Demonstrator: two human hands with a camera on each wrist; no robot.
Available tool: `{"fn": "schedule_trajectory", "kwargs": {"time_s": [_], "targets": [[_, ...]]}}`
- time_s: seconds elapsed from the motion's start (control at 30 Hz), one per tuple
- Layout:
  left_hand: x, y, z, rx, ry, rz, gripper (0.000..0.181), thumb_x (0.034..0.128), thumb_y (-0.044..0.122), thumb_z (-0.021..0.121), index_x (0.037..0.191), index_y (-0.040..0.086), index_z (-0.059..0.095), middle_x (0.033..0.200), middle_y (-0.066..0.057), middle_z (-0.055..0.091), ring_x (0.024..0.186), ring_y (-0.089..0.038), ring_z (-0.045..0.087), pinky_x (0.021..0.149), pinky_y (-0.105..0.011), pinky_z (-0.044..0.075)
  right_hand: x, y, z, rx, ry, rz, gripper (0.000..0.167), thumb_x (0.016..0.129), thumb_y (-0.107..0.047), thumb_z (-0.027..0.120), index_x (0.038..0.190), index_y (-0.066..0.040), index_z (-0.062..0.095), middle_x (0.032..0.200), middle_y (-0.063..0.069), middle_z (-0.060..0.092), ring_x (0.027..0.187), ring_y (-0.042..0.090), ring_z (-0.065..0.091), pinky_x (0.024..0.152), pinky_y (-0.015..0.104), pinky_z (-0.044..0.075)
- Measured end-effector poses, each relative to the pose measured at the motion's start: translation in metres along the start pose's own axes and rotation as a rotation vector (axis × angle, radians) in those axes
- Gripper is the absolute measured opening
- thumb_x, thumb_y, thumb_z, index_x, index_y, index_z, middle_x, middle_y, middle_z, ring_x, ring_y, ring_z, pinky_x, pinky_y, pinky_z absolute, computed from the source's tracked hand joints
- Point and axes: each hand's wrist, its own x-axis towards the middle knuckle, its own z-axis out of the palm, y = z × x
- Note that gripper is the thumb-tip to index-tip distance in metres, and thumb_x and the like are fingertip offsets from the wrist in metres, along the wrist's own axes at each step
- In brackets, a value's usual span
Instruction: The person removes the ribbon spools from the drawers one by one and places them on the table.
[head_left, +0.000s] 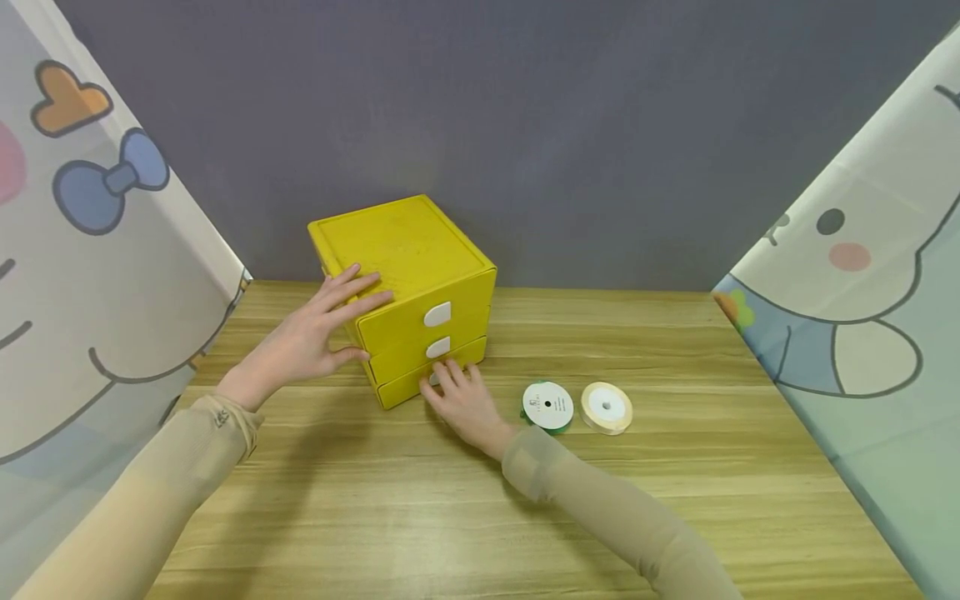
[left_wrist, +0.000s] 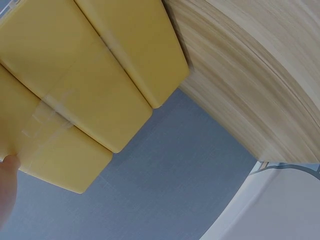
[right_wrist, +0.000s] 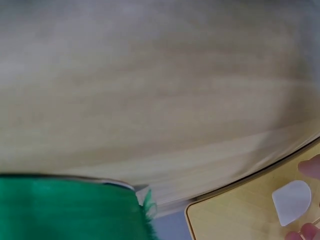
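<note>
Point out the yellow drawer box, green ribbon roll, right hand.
Yellow drawer box (head_left: pixel 408 265): head view, top panel.
Green ribbon roll (head_left: pixel 550 415): head view, white label.
Right hand (head_left: pixel 468 408): head view, back of hand.

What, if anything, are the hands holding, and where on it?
No sure hold: the left hand rests on the upper left edge of the yellow cabinet; the right hand is at the bottom white handle, its grip unclear.

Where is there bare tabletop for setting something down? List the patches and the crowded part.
Free: the table right of the cream spool, to the printed panel; the strip behind that spool, to the grey backdrop; the front stretch between the sleeves. Crowded: between the yellow drawer unit and the green spool, where the right hand lies.
</note>
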Motion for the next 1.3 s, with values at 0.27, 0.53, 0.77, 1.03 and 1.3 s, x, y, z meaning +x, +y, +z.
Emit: {"fn": "schedule_trajectory", "kwargs": {"time_s": [0.27,0.53,0.77,1.03,1.3], "targets": [[-0.001,-0.001,0.001,-0.005,0.005,0.003,0.095,0.0643,0.007,0.087,0.146,0.021,0.041,0.155,-0.013,0.033,0.148,-0.034,0.019,0.122,-0.056,0.016,0.005,-0.001,-0.001,-0.013,-0.07,-0.023,0.025,0.088,-0.015,0.067,0.11,-0.022,0.059,0.111,0.003,0.057,0.101,0.02,0.057,0.075,0.032,0.052],[0.0,-0.001,-0.001,-0.013,0.01,0.005,0.095,0.0646,0.007,0.087,0.146,0.021,0.041,0.155,-0.014,0.034,0.148,-0.035,0.019,0.122,-0.056,0.015,0.013,0.0,0.003,-0.087,-0.055,-0.061,0.015,0.091,-0.014,0.062,0.103,-0.023,0.06,0.104,-0.001,0.057,0.095,0.018,0.056,0.072,0.029,0.05],[0.0,0.0,-0.001,-0.02,0.005,-0.001,0.095,0.065,0.005,0.086,0.146,0.021,0.041,0.155,-0.014,0.034,0.148,-0.035,0.019,0.122,-0.056,0.015,0.013,0.001,0.008,-0.135,-0.005,-0.102,0.015,0.096,-0.011,0.048,0.098,-0.021,0.06,0.101,0.0,0.06,0.095,0.018,0.06,0.071,0.03,0.052],[-0.001,-0.002,-0.001,-0.022,0.009,-0.001,0.094,0.0648,0.007,0.087,0.146,0.021,0.041,0.155,-0.014,0.033,0.148,-0.035,0.019,0.121,-0.057,0.015,0.017,0.001,0.011,-0.176,0.017,-0.128,0.023,0.099,-0.009,0.041,0.098,-0.024,0.06,0.099,-0.001,0.059,0.091,0.017,0.059,0.074,0.03,0.053],[-0.001,-0.003,-0.002,-0.019,0.005,-0.007,0.095,0.0643,0.007,0.087,0.146,0.021,0.041,0.154,-0.014,0.033,0.148,-0.036,0.019,0.121,-0.057,0.015,0.018,-0.001,0.016,-0.173,0.074,-0.122,0.029,0.099,-0.005,0.034,0.091,-0.02,0.057,0.092,0.002,0.059,0.085,0.019,0.059,0.072,0.03,0.051]]}}
